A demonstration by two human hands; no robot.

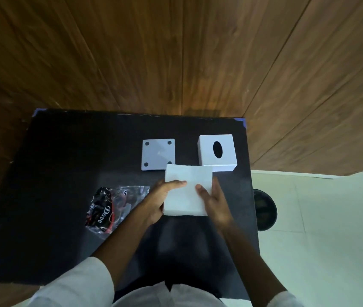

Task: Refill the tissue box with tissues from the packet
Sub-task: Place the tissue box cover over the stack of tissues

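Note:
A thick white stack of tissues point(188, 180) hangs above the black table, held from both sides. My left hand point(160, 200) grips its left edge, thumb on top. My right hand point(215, 201) grips its right edge, thumb also on top. Behind the stack, to the right, stands the white tissue box point(226, 154) with its dark oval slot facing up. To the left of the box lies its white square base plate point(158, 154) with dark round feet at the corners. The crumpled, clear and black tissue packet point(112, 207) lies left of my hands.
The black table point(61, 173) ends at a wooden panel wall point(176, 52) at the back. Past the table's right edge is pale tiled floor point(331, 229) with a dark round object point(264, 209) on it.

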